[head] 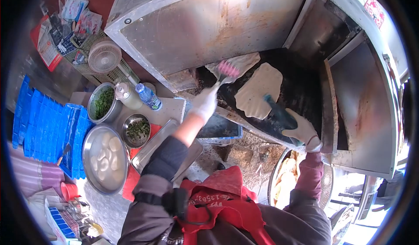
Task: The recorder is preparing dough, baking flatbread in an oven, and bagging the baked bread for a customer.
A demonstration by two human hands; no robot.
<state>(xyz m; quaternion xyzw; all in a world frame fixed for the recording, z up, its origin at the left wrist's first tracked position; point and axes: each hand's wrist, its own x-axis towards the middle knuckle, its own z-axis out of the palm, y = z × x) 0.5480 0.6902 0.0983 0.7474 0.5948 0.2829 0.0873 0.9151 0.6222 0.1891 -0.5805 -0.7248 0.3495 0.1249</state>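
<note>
My left hand (204, 106), in a white glove, grips the pale handle of a pink-headed brush (228, 70). Blurred by motion, the brush head is over the farther flat piece of dough (247, 63); whether it touches is hard to tell. A second, longer dough sheet (258, 89) lies nearer on the black griddle (301, 81), with ripples along its near edge. Also gloved, my right hand (301, 127) holds a dark green bottle (283, 115) tilted, its lighter tip above this sheet.
Metal walls (212, 29) enclose the griddle. Left are a basin of dough pieces in liquid (104, 160), bowls of chopped greens (103, 102), a blue-capped bottle (149, 96), a fan (104, 56) and blue crates (49, 127). Below right stands a metal container of flatbreads (286, 179).
</note>
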